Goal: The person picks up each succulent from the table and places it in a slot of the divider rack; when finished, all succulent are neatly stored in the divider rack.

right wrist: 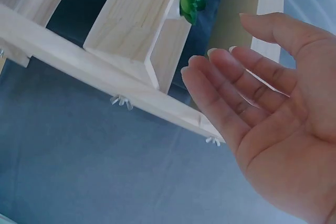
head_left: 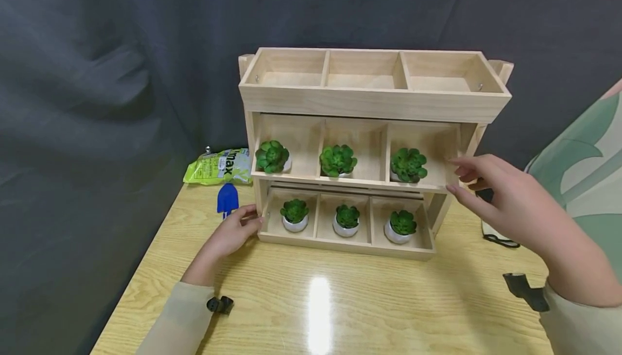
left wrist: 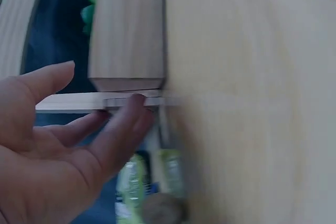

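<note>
A three-tier wooden plant stand (head_left: 374,104) stands on the table. Its middle tray (head_left: 442,144) carries three green succulents (head_left: 408,164) in white pots, one per compartment. Three smaller potted succulents (head_left: 346,216) sit in the bottom tray (head_left: 340,246). At the stand's lower left, my left hand (head_left: 236,231) has its fingertips right at the bottom tray's end and the leg, thumb apart from the fingers in the left wrist view. My right hand (head_left: 505,198) hovers by the right end of the middle tray, fingers loosely bent, nothing in it.
The top tray (head_left: 374,104) has three compartments. Left of the stand lie a green packet (head_left: 206,169) and a blue toy shovel (head_left: 227,198). Wing nuts (right wrist: 122,101) stick out from the stand's side. A dark curtain (head_left: 97,101) hangs behind; patterned cloth (head_left: 583,171) is at right.
</note>
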Demonstrator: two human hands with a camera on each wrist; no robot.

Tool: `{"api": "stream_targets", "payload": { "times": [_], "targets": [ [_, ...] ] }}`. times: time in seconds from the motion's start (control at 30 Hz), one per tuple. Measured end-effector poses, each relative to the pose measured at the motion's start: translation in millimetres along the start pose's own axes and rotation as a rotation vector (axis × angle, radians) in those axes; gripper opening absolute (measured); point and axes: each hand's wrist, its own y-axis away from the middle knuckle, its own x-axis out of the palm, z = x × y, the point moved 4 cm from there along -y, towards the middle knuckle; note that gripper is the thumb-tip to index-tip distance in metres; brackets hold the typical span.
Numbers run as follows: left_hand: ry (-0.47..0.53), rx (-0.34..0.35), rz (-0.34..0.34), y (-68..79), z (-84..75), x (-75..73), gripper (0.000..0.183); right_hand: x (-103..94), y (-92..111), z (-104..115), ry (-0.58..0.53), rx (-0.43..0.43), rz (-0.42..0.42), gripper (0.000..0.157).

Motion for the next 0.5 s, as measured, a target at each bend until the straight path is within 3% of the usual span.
{"api": "stream_targets", "payload": {
  "times": [0.17,0.37,0.5],
  "targets": [
    [-0.164,0.05,-0.015,16.1,-16.8,-14.0,0.071,2.2,15,-4,0.043,-0.023,-0.046,0.039],
    [-0.376,0.181,-0.135,40.2,-43.4,-30.1,0.084,11.0,30,-9,0.122,-0.053,-0.085,0.048],
    [-0.53,0.262,-0.213,47.7,-55.2,-36.4,0.089,18.1,39,-18,0.184,0.046,-0.024,0.057]
  ]
}}
